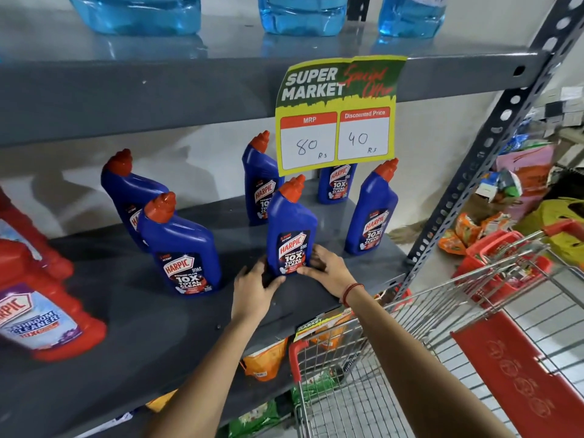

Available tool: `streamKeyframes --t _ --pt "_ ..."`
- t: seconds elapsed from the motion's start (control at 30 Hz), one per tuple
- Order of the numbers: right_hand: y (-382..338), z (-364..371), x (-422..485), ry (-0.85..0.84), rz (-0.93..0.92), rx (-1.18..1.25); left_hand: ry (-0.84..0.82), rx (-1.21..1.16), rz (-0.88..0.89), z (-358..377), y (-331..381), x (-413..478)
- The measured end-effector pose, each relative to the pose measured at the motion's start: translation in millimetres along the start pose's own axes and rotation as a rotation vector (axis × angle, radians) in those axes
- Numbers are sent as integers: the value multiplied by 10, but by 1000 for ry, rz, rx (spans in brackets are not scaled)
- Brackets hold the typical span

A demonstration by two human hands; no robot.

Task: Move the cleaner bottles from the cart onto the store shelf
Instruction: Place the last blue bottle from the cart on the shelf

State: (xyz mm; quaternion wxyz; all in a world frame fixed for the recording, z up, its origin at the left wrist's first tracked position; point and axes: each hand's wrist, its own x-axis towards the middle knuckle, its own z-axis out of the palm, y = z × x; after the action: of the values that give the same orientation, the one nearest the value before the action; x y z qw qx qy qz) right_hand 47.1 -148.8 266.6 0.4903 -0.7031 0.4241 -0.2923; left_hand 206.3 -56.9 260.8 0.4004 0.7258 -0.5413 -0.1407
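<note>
A blue Harpic cleaner bottle point(292, 227) with a red cap stands upright on the grey store shelf point(132, 330). My left hand point(252, 290) and my right hand point(328, 271) both press against its base, one on each side. Several more blue bottles stand on the same shelf: one to the left front point(181, 248), one behind that point(131, 191), one at the back point(259, 181), one half hidden by the price sign point(336, 183), and one at the right point(373, 213). The wire cart point(410, 358) stands at lower right; no bottles show in it.
Red Harpic bathroom cleaner bottles point(41, 311) stand at the shelf's left. A yellow price sign point(336, 118) hangs from the upper shelf, which carries blue jugs point(303, 14). A perforated steel upright point(493, 134) flanks the right. Red baskets point(502, 260) and packets lie beyond the cart.
</note>
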Motion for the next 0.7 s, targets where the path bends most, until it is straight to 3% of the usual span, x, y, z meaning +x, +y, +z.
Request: streamKeyframes --t 0.53,0.6,0.7 --pt "-94 -34 -82 -34 41 -27 -134 -28 -32 -43 12 -2" --pt "-134 -16 -161 58 54 39 -179 -169 -56 -161 23 -90" --pt "-196 72 -382 410 45 119 -160 -341 -53 -470 -120 -341"
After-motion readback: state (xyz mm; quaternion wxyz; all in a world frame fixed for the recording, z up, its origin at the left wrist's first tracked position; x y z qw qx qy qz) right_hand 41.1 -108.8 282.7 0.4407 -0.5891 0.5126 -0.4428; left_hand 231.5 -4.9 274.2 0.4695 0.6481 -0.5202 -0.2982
